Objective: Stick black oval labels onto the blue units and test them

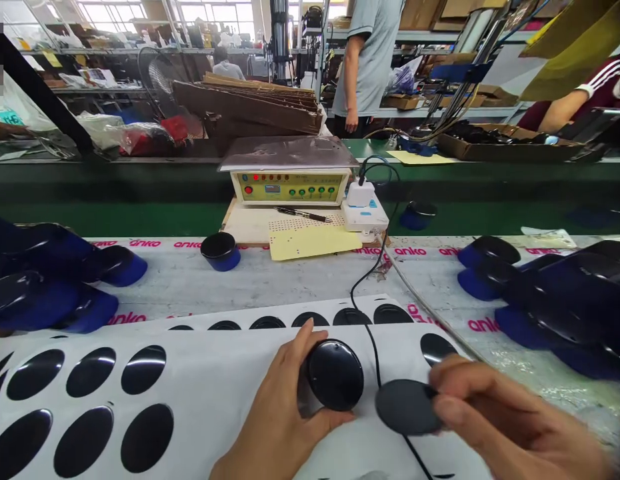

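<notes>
My left hand point(280, 420) grips a round black glossy puck-shaped part point(335, 375) between thumb and fingers, just above a white sheet point(210, 393). My right hand point(495, 417) pinches a thin dark oval disc point(406, 405) right beside that part. The white sheet carries several black oval stickers point(143, 368) in rows. A black cable point(370, 333) runs across the sheet between my hands.
Piles of blue-and-black round parts lie at left point(50, 280) and right point(555, 293). One lone blue part point(221, 251) stands near a yellow test box point(289, 187), a white adapter point(364, 208), a pen and a yellow paper. Other people work beyond the green conveyor point(140, 193).
</notes>
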Demonstrator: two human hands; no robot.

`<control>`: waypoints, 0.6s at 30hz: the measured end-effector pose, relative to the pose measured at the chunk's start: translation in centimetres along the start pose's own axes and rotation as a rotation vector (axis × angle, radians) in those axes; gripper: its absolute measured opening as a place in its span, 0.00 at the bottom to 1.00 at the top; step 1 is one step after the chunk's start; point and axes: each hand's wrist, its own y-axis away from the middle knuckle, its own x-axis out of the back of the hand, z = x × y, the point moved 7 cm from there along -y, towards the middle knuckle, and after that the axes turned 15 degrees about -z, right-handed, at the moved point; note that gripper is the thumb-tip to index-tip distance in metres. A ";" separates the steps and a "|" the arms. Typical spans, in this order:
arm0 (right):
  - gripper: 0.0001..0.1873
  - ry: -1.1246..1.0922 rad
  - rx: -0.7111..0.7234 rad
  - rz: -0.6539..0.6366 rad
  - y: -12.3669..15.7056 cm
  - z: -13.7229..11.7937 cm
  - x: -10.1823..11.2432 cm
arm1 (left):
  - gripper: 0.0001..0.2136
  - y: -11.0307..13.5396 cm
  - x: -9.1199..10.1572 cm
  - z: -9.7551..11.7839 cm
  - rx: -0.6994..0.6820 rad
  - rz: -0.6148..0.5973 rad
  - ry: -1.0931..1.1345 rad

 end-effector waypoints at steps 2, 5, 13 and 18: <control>0.14 -0.194 0.031 -0.081 -1.1 -0.5 -3.2 | 0.44 -0.1 0.0 0.1 -0.019 -0.008 0.008; 0.15 -0.398 -0.008 -0.095 -2.4 0.1 -6.3 | 0.45 -0.3 0.0 0.5 -0.066 -0.030 -0.011; 0.17 -0.450 -0.071 -0.111 -2.3 1.7 -7.8 | 0.49 -0.3 0.0 0.9 -0.101 -0.068 -0.084; 0.15 -0.396 -0.044 -0.092 -2.5 1.4 -7.9 | 0.46 -0.4 -0.2 0.9 -0.079 -0.091 -0.101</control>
